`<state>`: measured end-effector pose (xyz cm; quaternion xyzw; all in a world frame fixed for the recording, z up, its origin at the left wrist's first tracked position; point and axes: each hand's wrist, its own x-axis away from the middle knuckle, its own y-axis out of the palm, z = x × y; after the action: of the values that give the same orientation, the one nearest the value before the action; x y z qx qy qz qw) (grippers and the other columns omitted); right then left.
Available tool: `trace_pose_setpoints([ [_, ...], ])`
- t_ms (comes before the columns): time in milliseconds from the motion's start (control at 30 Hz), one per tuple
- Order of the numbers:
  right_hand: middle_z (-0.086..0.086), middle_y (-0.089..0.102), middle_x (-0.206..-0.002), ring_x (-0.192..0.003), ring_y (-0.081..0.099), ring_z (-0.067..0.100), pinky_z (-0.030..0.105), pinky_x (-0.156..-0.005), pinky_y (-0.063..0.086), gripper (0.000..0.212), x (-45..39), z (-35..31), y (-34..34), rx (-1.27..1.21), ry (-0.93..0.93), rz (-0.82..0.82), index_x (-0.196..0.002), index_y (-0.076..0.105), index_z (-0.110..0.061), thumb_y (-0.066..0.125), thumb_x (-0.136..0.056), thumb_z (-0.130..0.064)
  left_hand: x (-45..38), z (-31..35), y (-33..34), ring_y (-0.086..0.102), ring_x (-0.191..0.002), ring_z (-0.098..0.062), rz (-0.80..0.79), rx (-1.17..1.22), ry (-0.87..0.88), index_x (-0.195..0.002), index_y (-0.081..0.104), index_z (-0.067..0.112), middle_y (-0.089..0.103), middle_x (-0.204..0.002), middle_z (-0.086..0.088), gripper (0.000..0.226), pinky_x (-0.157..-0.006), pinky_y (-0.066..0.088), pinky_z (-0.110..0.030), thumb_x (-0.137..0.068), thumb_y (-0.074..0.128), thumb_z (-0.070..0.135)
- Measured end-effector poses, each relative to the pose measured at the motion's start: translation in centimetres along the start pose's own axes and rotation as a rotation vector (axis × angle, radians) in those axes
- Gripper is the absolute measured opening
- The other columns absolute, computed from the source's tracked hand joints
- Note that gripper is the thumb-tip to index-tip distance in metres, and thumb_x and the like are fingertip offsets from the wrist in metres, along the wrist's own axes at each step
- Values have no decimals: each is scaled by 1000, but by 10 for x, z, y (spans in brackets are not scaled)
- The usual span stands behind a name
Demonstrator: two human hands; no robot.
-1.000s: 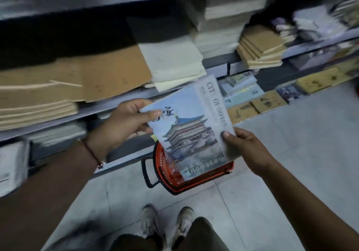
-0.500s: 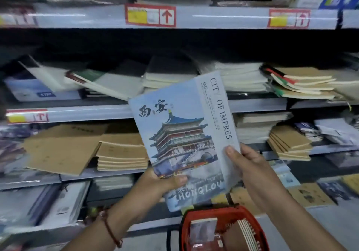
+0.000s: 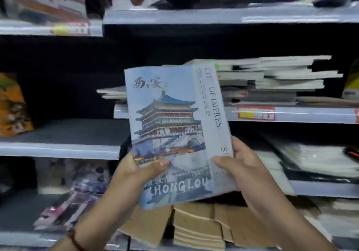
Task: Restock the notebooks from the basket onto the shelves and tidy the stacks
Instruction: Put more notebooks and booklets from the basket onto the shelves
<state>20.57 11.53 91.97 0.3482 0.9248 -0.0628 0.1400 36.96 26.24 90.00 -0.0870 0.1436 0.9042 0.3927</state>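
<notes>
Both hands on one notebook (image 3: 174, 130), held upright at centre frame in front of the shelving. Left hand (image 3: 139, 170) grips the lower left edge, thumb curled over the cover, fingers hidden behind. Right hand (image 3: 240, 161) grips the lower right edge by the spine strip, thumb on the front, fingers wrapped round the back. Cover faces the camera: blue tower illustration, "HONGLOU" across the bottom. Red bead bracelet (image 3: 74, 240) on the left wrist, bottom left of frame. Just below the notebook, bottom centre, kraft-brown stacks (image 3: 196, 229) sit on a low shelf, a couple fanned out and not squared. Behind the notebook, right of centre, the middle shelf (image 3: 310, 114) carries a messy pile of white notebooks (image 3: 272, 79), edges sticking out at different depths. Left of centre, a grey shelf (image 3: 58, 149) shows bare board, with an orange item (image 3: 11, 105) at the far left edge. Top of frame is blurred, contents unreadable. Basket not in view. Status, my read: this notebook is out of the basket but not yet placed, no matching blue-cover stack visible, so a slot hasn't been found. Tidying looks barely started, white pile and kraft stacks need squaring. How much remains in the basket, can't tell.
</notes>
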Motion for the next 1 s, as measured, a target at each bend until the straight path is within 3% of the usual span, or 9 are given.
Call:
trace_pose_setpoints([
  [133,-20,67,-123,-112,65,5,37,-95,55,53,-22,-30,56,142,-205,-81,-131,50,-46,62,-95,-10,-5,53,-40,73,-95,-33,100,-50,104,-111,67,17,76,-105,-11,32,-87,54,-49,-81,73,10],
  [300,-27,59,-131,-119,57,-2,26,-96,49,57,-58,-76,108,300,-362,-96,-138,43,-54,60,-97,-17,-28,112,-77,75,-85,-31,150,-82,126,-113,67,7,76,-99,-14,25,-66,62,-37,-88,66,7],
  [367,-23,66,-115,-107,63,3,25,-85,51,40,-80,-95,119,272,-316,-70,-118,57,-47,60,-96,-14,-51,134,-90,75,-70,-27,127,-84,40,-110,67,3,76,-94,-18,20,-53,60,-32,-92,64,9],
  [433,-19,65,-100,-83,65,8,22,-62,51,26,-105,-113,128,223,-209,-5,-99,58,-39,61,-96,-14,-76,154,-99,69,-55,-19,103,-79,-63,-108,67,3,75,-82,-12,19,-45,54,-25,-93,59,13],
  [533,-1,62,-98,-65,52,10,17,-42,40,20,-151,-128,132,186,23,91,-116,65,-19,63,-96,-17,-107,176,-109,61,-50,-11,47,-49,-109,-99,62,7,68,-68,-5,12,-37,38,-15,-93,54,14],
  [633,3,60,-82,-53,53,7,14,-35,35,12,-187,-138,130,152,226,133,-103,67,-10,67,-94,-18,-128,189,-114,63,-48,-10,1,-15,-127,-87,54,9,66,-64,-7,8,-34,37,-13,-94,54,13],
  [767,6,61,-85,-54,55,8,14,-31,36,10,-216,-147,137,219,320,88,-96,60,-11,63,-97,-21,-158,184,-116,60,-45,-8,-19,-5,-158,-103,55,8,67,-95,-19,8,-32,38,-13,-97,53,15],
  [900,5,57,-74,-51,51,8,14,-36,37,12,-219,-145,144,476,335,72,-97,60,-11,60,-98,-23,-189,164,-114,44,-44,-12,169,-391,-10,-79,57,8,58,-51,-3,20,-34,29,-17,-96,55,17],
  [1000,6,51,-71,-50,45,13,23,-45,37,29,-214,-134,152,944,273,32,-96,54,-8,52,-102,-37,-211,153,-122,39,-50,-22,248,-814,164,-67,58,10,44,-51,-5,31,-50,31,-27,-94,58,27],
])
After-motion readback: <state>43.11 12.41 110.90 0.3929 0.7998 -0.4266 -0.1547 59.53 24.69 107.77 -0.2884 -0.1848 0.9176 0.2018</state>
